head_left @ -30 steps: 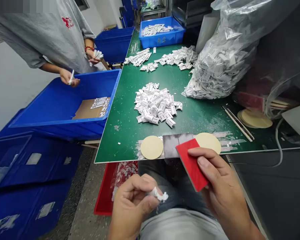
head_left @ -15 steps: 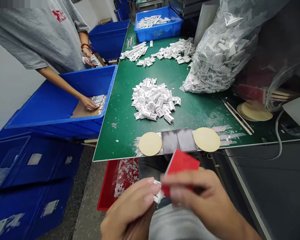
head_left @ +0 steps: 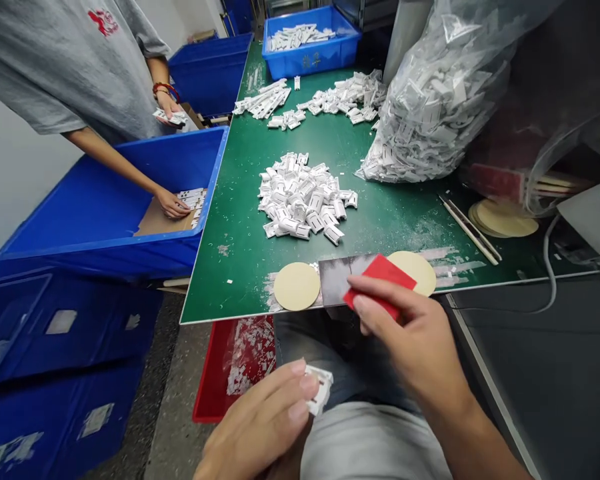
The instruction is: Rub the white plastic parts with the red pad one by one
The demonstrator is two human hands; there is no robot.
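1. While the left hand holds a white part nearer than the counter, its fingers pressed on the left end, the right hand pinches a red pad between thumb and fingers, farther and to the right.
2. The step in hand appears to be working the pad on that single part, though the two are apart.
3. The next move probably calls for a steady left grip and the pad brought near.

A small white slotted piece is held apart from a tilted red pad
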